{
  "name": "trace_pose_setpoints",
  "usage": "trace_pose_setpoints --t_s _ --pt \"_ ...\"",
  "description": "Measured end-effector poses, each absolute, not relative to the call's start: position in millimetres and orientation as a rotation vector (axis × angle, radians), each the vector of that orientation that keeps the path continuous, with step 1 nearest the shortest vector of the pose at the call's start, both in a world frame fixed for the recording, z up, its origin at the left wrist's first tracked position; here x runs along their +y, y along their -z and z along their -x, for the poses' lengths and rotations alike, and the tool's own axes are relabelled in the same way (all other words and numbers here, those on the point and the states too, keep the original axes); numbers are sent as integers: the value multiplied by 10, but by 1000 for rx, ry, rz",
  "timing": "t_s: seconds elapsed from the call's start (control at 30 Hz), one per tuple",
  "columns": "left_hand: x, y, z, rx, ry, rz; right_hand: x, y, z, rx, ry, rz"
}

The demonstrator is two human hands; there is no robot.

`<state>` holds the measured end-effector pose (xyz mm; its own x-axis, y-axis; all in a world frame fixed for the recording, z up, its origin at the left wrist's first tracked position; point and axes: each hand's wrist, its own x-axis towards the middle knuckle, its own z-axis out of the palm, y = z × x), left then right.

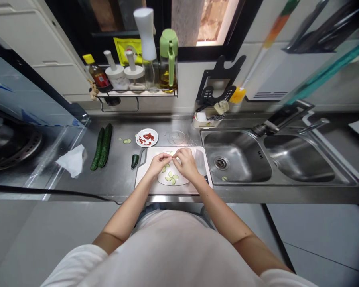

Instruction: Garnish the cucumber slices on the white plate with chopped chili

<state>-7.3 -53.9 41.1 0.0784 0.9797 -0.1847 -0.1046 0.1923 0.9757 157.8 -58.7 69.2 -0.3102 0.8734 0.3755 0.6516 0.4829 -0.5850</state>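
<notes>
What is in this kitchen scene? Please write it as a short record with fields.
place: steel counter beside a double sink
left hand: over the plate, fingertips meeting the right hand's
right hand: over the plate, pinching something small, hard to tell what
plate: on a cutting board, holds cucumber slices
left of board: two cucumbers, cloth
behind board: dish with red bits
shelf: bottles
</notes>
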Motion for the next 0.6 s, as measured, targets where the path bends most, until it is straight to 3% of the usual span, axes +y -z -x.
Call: trace_pose_setpoints --t_s 0.3,0.6 --pt "-614 -374 118 1221 -1034 -1084 -678 -625 -1633 -2066 -499 1248" --pt "-806 -142 237 1394 -1017 -1186 -827 -228 -1787 -2209 -554 1345"
